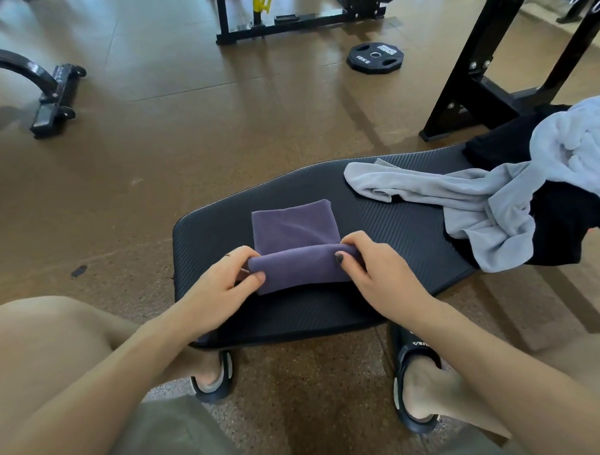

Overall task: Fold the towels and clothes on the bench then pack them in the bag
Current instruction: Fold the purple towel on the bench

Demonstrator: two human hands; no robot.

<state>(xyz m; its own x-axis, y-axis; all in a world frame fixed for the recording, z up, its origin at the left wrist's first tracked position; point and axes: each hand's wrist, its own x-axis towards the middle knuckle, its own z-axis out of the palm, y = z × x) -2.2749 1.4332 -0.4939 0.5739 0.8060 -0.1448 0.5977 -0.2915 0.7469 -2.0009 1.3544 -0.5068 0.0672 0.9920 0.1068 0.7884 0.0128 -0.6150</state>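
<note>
Olive shorts (169, 433), black slides (412, 367), dark nail polish

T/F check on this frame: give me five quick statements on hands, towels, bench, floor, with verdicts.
1. Both hands, left hand and right hand, grip the purple towel. True.
2. The purple towel lies on the floor. False: it is on the black bench.
3. A grey towel lies unfolded further along the bench. True.
4. A weight plate lies on the floor. True.
5. A bag sits on the bench. False: none is visible.
</note>
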